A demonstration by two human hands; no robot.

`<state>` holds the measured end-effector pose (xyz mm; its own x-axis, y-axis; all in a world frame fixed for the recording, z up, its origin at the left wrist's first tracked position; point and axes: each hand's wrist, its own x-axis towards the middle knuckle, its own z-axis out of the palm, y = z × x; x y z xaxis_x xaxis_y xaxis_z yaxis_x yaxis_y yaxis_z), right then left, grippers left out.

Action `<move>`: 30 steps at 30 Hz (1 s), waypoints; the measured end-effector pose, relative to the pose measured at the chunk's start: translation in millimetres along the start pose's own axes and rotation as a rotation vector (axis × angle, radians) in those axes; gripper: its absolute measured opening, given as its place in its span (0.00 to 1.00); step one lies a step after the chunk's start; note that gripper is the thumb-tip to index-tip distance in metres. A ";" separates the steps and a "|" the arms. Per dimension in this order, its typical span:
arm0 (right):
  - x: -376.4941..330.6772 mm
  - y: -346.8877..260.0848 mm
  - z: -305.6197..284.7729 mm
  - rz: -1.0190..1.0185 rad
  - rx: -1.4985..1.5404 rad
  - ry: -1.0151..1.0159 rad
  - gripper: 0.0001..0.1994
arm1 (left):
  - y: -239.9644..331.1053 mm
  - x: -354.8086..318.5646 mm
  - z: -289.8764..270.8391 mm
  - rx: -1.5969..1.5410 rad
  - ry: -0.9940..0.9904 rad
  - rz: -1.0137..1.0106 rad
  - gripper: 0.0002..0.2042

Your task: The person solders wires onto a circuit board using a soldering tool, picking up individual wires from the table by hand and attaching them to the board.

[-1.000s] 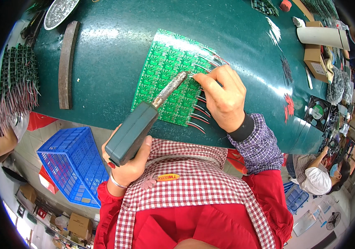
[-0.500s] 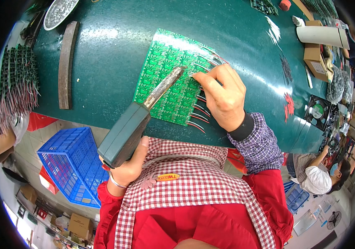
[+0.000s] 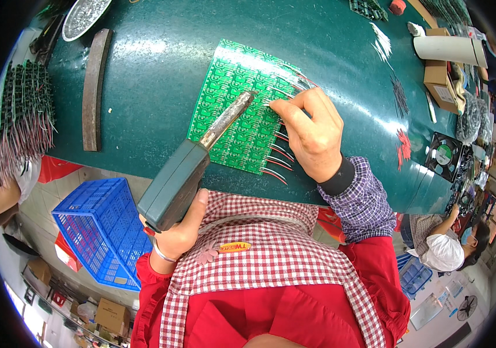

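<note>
My left hand (image 3: 182, 236) is wrapped round the dark grey-green handle of a soldering iron (image 3: 172, 185). The iron's worn metal barrel slants up over a green circuit board panel (image 3: 216, 95), its tip just left of my right fingertips. On the panel's right side, my right hand (image 3: 311, 130) pinches a thin wire between thumb and forefinger; only its light end shows, and the rest is hidden by the hand. Red, black and white wires (image 3: 280, 162) stick out in a row along the panel's right edge.
A curved grey bar (image 3: 95, 93) and a metal dish (image 3: 84, 17) lie left. White wires (image 3: 382, 43), black wires (image 3: 400, 95) and red wires (image 3: 403, 149) lie right, near a fan (image 3: 444, 156). A blue crate (image 3: 100, 226) stands below the table edge. Other people work at both sides.
The soldering iron's tip has shifted slightly left, away from my right fingertips. My right hand has hardly moved, and the panel lies where it was.
</note>
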<state>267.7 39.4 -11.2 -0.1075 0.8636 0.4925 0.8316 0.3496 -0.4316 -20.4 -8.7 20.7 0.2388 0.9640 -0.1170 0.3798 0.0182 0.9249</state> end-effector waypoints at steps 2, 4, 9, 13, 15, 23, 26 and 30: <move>0.3 -1.1 0.2 -0.002 0.007 0.025 0.12 | 1.2 -1.1 -0.7 -0.022 -0.014 -0.068 0.20; 0.5 -2.1 -1.0 -0.023 -0.015 0.054 0.12 | 1.8 -1.6 -0.8 -0.021 -0.005 -0.048 0.19; -2.7 -5.4 -3.8 -0.092 -0.032 0.093 0.12 | 3.7 -2.1 -2.0 0.000 0.003 -0.022 0.18; -6.4 -6.8 -1.2 -0.062 0.013 0.063 0.12 | 4.8 -3.6 -3.7 0.011 0.003 -0.036 0.18; -7.3 -6.6 -1.2 -0.048 0.033 0.038 0.12 | 4.8 -5.3 -5.0 0.015 -0.003 -0.060 0.18; -7.7 -7.3 -0.3 -0.050 0.053 0.035 0.12 | 3.1 -10.0 -5.0 0.026 -0.015 -0.037 0.16; -8.0 -7.0 -0.3 -0.045 0.052 0.029 0.12 | 2.4 -9.3 -4.5 0.061 -0.026 0.006 0.15; -7.7 -7.2 0.7 -0.041 0.053 0.035 0.12 | 2.1 -9.0 -4.4 0.045 -0.035 -0.011 0.14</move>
<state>262.2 30.5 -12.4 -0.1212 0.8355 0.5360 0.7971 0.4037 -0.4491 -25.7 -16.2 25.3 0.2648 0.9541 -0.1402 0.4219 0.0161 0.9065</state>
